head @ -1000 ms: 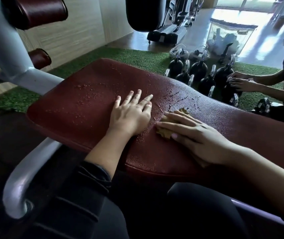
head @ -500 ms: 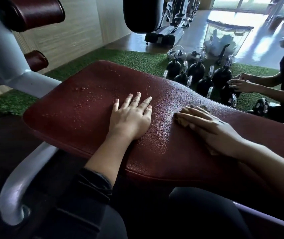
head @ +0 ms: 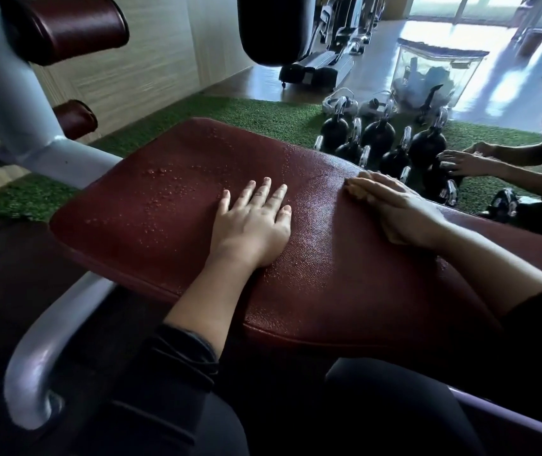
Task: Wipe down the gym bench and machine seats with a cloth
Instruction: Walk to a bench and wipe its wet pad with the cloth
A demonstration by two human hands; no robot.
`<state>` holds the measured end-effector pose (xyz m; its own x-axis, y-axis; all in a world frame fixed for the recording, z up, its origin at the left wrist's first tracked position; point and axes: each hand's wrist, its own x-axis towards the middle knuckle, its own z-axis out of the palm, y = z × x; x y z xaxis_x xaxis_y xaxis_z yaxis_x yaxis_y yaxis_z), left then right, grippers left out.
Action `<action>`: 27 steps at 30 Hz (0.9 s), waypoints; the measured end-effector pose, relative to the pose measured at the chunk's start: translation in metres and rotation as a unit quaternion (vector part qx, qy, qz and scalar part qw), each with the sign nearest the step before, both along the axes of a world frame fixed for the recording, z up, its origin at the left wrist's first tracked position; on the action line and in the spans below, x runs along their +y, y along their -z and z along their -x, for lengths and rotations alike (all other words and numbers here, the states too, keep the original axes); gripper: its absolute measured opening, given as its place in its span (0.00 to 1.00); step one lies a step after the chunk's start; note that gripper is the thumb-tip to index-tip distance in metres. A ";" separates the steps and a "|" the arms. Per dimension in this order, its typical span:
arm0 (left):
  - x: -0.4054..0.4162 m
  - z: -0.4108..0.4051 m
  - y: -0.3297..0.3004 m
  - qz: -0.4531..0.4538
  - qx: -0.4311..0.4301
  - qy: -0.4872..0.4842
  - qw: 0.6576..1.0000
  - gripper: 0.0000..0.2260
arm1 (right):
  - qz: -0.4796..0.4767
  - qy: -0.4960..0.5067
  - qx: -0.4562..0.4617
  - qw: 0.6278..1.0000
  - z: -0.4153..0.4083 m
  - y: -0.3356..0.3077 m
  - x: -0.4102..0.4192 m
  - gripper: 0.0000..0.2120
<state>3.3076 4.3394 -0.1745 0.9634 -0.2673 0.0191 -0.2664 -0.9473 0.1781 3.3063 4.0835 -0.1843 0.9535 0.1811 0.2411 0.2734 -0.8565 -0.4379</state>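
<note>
- My left hand [head: 253, 225] lies flat in the middle of the frame on the red bench [head: 171, 225], fingers straight and spread, holding nothing; it only braces me.
- My right hand [head: 394, 209] is at centre right, near the bench's far edge, fingers straight and together, pressing down on the cloth [head: 353, 191]. Only a thin tan sliver of cloth shows past my fingertips; the rest is hidden under the palm.
- Beads of liquid [head: 164, 192] sit on the upper-left part of the pad, left of my left hand. That patch looks unwiped, so I judge the bench only partly done.
- To do this stroke well I should keep the palm flat, so the whole cloth bears on the vinyl and does not bunch.
- I should work in overlapping passes from the far edge toward me, then shift left into the droplets.
- My left hand will have to lift off when the cloth reaches it, or a hand-shaped patch stays wet.
- The kettlebells [head: 378, 139] just beyond the bench, at upper right, and another person's hands [head: 467, 159] there are near my stroke; I should stop short of the edge.
</note>
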 end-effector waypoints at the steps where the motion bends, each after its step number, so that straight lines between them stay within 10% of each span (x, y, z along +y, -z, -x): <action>1: 0.000 0.000 0.001 0.001 -0.001 0.000 1.000 0.23 | 0.030 0.014 0.009 0.999 0.010 0.001 0.002 0.19; 27: -0.002 -0.001 0.003 0.002 -0.008 -0.004 1.000 0.25 | 0.077 -0.023 -0.011 0.997 -0.010 -0.002 0.060 0.21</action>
<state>3.3089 4.3378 -0.1771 0.9652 -0.2590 0.0366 -0.2613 -0.9486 0.1784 3.3168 4.1437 -0.1818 0.9383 0.2610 0.2270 0.3217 -0.8997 -0.2952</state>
